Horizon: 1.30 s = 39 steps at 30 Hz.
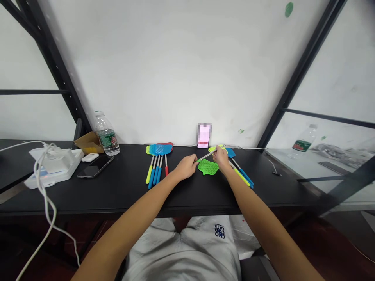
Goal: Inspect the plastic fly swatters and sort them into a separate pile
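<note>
The person's left hand (186,167) curls its fingers around the green grip (198,160) of a thin metal rod (208,155). The right hand (220,157) pinches the rod farther along, thumb and fingers pressed together. The rod slants up to the right, above the black table (181,199). Under it, between the hands, lies a green fly swatter head (208,168); one cannot tell if it touches the rod.

It seems best to keep both hands in one straight line, so the rod does not bend, and to squeeze softly.

The left arm runs close by the red handle (166,171) in the left bunch of fly swatters (159,149), so a bump looks easy. The blue fly swatter (231,152) sits just beside the right hand, and the phone (203,137) stands behind, near the wall (175,78). The most room to move is toward the table's front edge.
</note>
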Tool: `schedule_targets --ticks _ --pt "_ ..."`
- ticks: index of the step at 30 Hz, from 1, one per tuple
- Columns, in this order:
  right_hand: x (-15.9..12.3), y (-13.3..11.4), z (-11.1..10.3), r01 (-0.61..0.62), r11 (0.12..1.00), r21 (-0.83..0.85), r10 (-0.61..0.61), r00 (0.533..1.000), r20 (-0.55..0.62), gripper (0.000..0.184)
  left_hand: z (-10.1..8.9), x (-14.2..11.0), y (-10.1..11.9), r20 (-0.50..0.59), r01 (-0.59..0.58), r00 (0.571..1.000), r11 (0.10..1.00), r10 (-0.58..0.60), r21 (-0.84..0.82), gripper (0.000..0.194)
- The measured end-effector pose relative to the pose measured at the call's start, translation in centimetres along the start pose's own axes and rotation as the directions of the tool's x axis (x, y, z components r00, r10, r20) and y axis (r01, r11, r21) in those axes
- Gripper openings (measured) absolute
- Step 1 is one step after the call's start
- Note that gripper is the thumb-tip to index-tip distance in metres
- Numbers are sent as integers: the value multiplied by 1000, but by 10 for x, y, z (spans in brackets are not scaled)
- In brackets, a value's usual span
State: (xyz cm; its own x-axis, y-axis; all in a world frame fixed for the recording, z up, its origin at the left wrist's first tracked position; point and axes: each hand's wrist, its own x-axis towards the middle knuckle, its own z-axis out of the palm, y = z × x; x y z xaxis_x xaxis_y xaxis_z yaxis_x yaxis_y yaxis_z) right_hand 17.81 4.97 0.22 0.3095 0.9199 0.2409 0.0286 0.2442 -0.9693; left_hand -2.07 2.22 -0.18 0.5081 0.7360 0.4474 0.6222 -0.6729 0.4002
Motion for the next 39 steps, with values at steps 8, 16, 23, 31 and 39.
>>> schedule_targets --ticks 8,16,23,31,39 --pt "-18 -11 11 -77 994 -79 93 968 233 40 -7 -3 10 2 37 999 999 -37 3 11" --pt "-23 -7 12 -75 984 -163 137 900 413 46 -10 -4 15 -5 32 999 999 -32 17 20" --pt "-19 -2 9 244 874 -419 -117 945 306 47 -11 -3 18 5 174 985 979 -175 105 24" --pt "-7 -5 -9 168 601 -782 -202 978 56 37 -9 -4 14 46 242 965 946 -258 216 20" --pt "-5 1 -14 176 282 -943 -42 984 171 35 -10 -4 19 80 258 957 944 -279 206 29"
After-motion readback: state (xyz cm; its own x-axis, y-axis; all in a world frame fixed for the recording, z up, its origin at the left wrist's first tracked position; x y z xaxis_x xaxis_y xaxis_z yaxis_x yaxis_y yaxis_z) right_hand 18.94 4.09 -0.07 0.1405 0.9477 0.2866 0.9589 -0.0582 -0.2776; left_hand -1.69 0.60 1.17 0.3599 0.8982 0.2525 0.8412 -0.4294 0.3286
